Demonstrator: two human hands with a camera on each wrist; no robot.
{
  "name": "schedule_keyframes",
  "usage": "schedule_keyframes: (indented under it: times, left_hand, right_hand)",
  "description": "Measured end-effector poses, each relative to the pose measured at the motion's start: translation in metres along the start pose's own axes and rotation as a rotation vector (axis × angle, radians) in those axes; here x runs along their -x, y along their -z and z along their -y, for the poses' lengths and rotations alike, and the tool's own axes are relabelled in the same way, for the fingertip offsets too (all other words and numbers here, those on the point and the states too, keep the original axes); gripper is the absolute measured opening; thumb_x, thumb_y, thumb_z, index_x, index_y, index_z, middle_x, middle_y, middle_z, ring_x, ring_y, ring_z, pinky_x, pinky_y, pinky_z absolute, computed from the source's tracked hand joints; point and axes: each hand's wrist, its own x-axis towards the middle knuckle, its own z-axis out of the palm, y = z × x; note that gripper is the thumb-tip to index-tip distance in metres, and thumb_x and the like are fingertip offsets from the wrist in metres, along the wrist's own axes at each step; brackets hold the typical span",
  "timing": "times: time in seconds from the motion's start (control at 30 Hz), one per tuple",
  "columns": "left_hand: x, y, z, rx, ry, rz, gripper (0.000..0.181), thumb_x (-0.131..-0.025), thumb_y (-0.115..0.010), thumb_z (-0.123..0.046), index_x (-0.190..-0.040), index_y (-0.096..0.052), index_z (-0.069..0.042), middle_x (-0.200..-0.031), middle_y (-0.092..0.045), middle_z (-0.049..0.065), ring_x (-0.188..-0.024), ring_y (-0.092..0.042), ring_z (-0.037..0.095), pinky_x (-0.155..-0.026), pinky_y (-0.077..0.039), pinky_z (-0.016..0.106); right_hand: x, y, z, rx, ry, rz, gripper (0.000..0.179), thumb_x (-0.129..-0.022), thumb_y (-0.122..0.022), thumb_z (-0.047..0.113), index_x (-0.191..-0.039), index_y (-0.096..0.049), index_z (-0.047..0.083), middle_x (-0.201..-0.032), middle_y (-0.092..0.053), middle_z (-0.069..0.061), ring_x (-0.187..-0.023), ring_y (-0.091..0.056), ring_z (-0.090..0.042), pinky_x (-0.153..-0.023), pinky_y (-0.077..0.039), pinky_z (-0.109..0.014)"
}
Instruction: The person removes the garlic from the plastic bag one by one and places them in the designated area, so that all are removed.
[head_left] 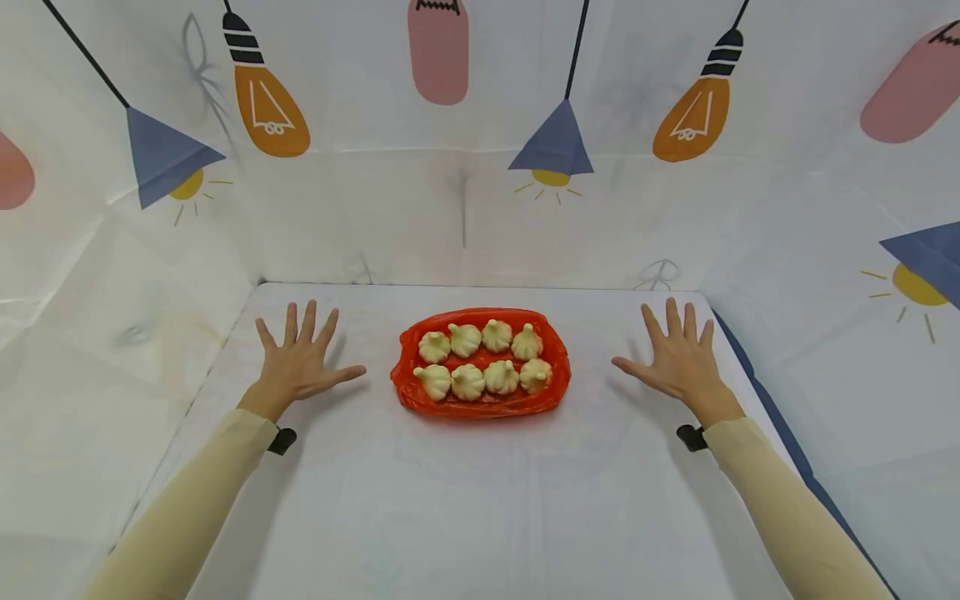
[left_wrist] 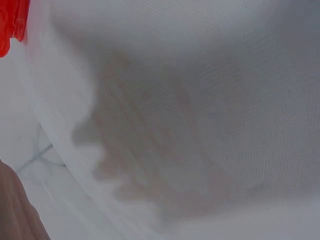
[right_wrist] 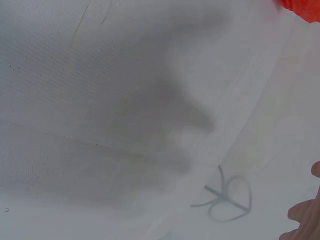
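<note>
Several garlic bulbs (head_left: 467, 382) lie in two rows on a red plastic bag (head_left: 483, 407), whose crumpled edge is raised around them. Left of the bag, my left hand (head_left: 300, 362) is held palm down above the table, its fingers spread and straight. My right hand (head_left: 678, 362) mirrors it on the other side, fingers spread too. Neither hand holds or touches anything. Each wrist view shows a hand's shadow on the white surface, with a corner of the red bag (left_wrist: 11, 22) at the left one's upper edge.
The white table (head_left: 480, 500) has a fabric backdrop (head_left: 360, 200) printed with lamps and bulbs behind it. Similar white cloth stands on both sides. A dark blue strip (head_left: 780, 421) runs along the table's right edge.
</note>
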Motion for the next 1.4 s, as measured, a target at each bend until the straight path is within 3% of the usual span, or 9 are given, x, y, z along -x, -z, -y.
schedule_keyframes:
  times: [0.47, 0.73, 0.93, 1.4]
  left_hand:
    - [0.001, 0.002, -0.004, 0.014, 0.000, -0.007, 0.120, -0.081, -0.042, -0.094, -0.167, -0.004, -0.020, -0.171, 0.013, 0.023, -0.154, 0.020, 0.049, -0.103, 0.033, 0.076]
    - [0.000, 0.003, -0.010, 0.059, -0.010, -0.030, 0.117, -0.083, -0.044, -0.091, -0.167, -0.004, -0.020, -0.171, 0.015, 0.021, -0.155, 0.020, 0.050, -0.104, 0.030, 0.079]
    - [0.001, -0.001, -0.028, 0.142, -0.024, -0.037, 0.115, -0.085, -0.046, -0.088, -0.167, 0.000, -0.022, -0.171, 0.015, 0.022, -0.154, 0.019, 0.052, -0.104, 0.026, 0.082]
    - [0.001, -0.035, -0.079, 0.398, -0.075, -0.046, 0.115, -0.086, -0.059, -0.076, -0.167, 0.001, -0.020, -0.171, 0.012, 0.022, -0.154, 0.018, 0.052, -0.108, 0.017, 0.084]
  right_hand:
    - [-0.004, 0.001, 0.003, -0.035, -0.022, 0.005, 0.115, -0.085, -0.055, 0.081, -0.165, -0.016, 0.009, -0.167, -0.001, -0.035, -0.151, 0.001, -0.063, -0.113, 0.001, -0.084]
    - [-0.007, 0.002, 0.014, -0.106, -0.047, 0.005, 0.115, -0.086, -0.054, 0.081, -0.166, -0.010, 0.012, -0.169, 0.006, -0.031, -0.152, 0.006, -0.061, -0.114, 0.003, -0.082]
    - [-0.013, 0.004, 0.033, -0.163, -0.040, 0.006, 0.115, -0.086, -0.056, 0.080, -0.167, -0.008, 0.013, -0.170, 0.007, -0.028, -0.153, 0.009, -0.058, -0.118, 0.002, -0.078]
    - [-0.031, 0.018, 0.096, -0.268, 0.075, 0.026, 0.113, -0.086, -0.058, 0.079, -0.167, -0.006, 0.020, -0.172, 0.005, -0.021, -0.157, 0.009, -0.049, -0.124, -0.005, -0.070]
